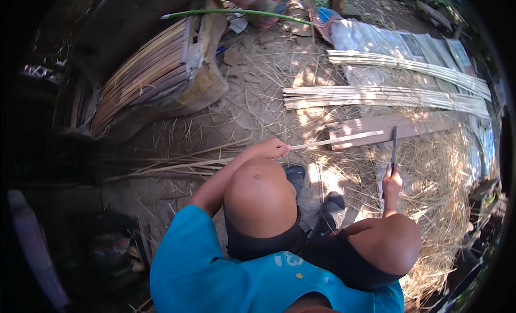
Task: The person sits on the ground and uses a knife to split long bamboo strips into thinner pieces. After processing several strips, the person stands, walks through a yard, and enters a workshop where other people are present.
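The pale strip point(338, 140) runs out from my left hand point(273, 147) toward the right, its far end over the reddish-brown plank point(424, 123); whether it touches the wood I cannot tell. My left fingers are closed around it, just beyond my left knee point(257, 203). In my right hand point(393, 183) the fingers are wrapped around the handle of a knife point(395, 145), its dark blade pointing away from me, apart from the strip's tip. I judge the strip light and springy, stiff enough to stand out straight from one grip, dry rather than slippery, and liable to split along the grain or leave a splinter. The best hold looks to be a pinch across its flat sides, well back from the tip and the blade. Loose long strips point(188, 163) lie left of my forearm, and could snag. Beyond the plank are a near bundle of pale strips point(376, 97) and a farther bundle point(403, 63). Curly straw-like shavings point(438, 200) heap up on my right, near my knife arm, and my shoes point(332, 208) sit close below the strip. A slatted bench point(142, 71) stands ahead on the left.
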Motion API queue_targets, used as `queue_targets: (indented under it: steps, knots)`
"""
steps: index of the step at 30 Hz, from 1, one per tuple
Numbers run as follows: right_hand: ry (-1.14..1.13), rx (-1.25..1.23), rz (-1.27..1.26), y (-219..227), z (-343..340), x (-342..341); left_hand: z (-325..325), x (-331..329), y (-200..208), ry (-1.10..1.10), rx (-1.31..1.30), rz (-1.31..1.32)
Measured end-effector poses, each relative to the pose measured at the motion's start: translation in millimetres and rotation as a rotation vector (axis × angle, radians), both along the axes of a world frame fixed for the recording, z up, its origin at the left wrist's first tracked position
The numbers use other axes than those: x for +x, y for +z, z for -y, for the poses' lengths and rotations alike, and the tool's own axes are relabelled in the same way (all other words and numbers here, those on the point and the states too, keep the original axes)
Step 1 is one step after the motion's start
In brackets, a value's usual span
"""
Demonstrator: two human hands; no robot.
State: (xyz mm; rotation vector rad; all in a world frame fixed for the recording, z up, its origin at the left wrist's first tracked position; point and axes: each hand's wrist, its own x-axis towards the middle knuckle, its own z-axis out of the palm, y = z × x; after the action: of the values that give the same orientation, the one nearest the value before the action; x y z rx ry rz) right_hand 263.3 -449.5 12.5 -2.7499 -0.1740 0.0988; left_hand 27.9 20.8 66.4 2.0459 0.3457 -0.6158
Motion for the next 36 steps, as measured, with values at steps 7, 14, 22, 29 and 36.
queue_targets:
  steps: [7,14,22,29,36]
  knots:
    - [-0.020,0.019,-0.050,-23.2,31.3,-7.1,6.1,-33.2,89.4,-0.037,0.242,0.036]
    - [0.021,0.089,-0.114,9.9,5.8,-19.2,-53.7,-121.7,121.9,-0.030,0.413,0.045]
    - [0.121,0.119,-0.147,-11.3,10.0,-0.8,-76.8,-204.6,136.1,0.530,0.660,-0.005]
    - [0.034,0.503,-0.335,18.9,-44.3,-54.1,5.8,-195.3,103.9,0.748,0.203,0.235]
    - [0.395,0.297,-0.368,133.2,-54.3,-23.0,-29.9,-222.6,-41.8,1.532,0.460,0.155]
